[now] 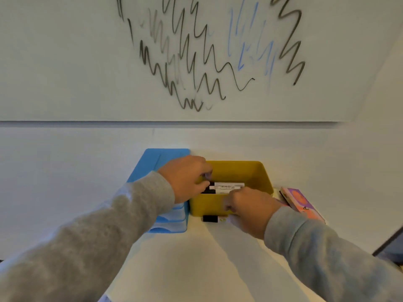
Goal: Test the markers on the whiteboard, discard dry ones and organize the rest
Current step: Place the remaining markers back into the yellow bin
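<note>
A yellow bin [250, 173] stands on the white table against the wall. White markers with black caps [226, 186] lie inside it. My left hand [187, 177] reaches over the bin's left rim and pinches the capped ends of those markers. My right hand [250, 211] is at the bin's front right, fingers curled over its front wall; what it holds is hidden. One more marker with a black cap [210, 219] lies on the table just in front of the bin, its body hidden under my right hand. The whiteboard [87, 62] above carries black and blue scribbles.
A blue bin [152, 162] stands directly left of the yellow one, partly under my left arm. A pink and orange box [301, 201] lies to the right of the yellow bin. A dark object [390, 247] shows at the right edge.
</note>
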`<state>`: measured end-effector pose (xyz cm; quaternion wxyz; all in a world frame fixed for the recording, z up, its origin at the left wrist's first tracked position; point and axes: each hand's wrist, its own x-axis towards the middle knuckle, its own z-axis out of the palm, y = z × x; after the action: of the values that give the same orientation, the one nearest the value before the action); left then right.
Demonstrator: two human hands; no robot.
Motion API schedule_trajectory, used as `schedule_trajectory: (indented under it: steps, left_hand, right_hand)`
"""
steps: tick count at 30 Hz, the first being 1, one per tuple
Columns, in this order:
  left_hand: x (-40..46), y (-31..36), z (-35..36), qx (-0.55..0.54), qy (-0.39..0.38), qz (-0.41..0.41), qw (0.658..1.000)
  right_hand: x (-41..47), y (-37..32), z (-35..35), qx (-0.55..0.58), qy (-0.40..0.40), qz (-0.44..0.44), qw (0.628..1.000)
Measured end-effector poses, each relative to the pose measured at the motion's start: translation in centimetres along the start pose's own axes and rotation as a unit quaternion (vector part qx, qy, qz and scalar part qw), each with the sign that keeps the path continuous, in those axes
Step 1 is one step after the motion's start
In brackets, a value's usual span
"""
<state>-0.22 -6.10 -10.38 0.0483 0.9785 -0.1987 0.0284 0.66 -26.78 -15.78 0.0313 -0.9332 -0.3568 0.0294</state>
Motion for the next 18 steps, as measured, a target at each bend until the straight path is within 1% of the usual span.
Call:
schedule_trajectory:
  steps: [2,3,8,10,13,15,17,18]
  left_hand:
    - [0.0,-0.4,0.8,-0.001,0.026,-0.009,1.000]
    - [0.1,-0.5,1.1,-0.008,0.036,-0.013,0.999]
    - [0.7,-0.7,1.5,-0.074,0.085,-0.035,0.993]
    - [0.7,-0.8,1.8,-0.077,0.094,-0.036,0.992]
    - [0.6,-0.9,2.2,-0.072,0.108,-0.031,0.991]
    - [0.6,-0.9,2.4,-0.077,0.131,-0.029,0.988]
    - [0.6,-1.1,2.6,-0.079,0.154,-0.033,0.984]
    - [0.7,-1.2,2.6,-0.081,0.163,-0.037,0.983]
  right_hand:
    - [-0.1,-0.9,2.1,-0.075,-0.009,0.005,0.997]
    - [-0.2,-1.2,2.9,-0.092,-0.012,0.008,0.996]
    - [-0.8,-1.9,4.7,-0.126,-0.017,0.028,0.991]
    - [-0.9,-1.8,4.9,-0.135,-0.028,0.025,0.990]
    - [-0.9,-1.6,4.3,-0.114,-0.055,0.004,0.992]
    - [-1.0,-1.2,2.7,-0.071,-0.070,-0.008,0.995]
    - [-1.2,-0.7,0.5,-0.021,-0.056,-0.015,0.998]
    - [-1.3,-0.5,-0.8,-0.003,-0.036,-0.013,0.999]
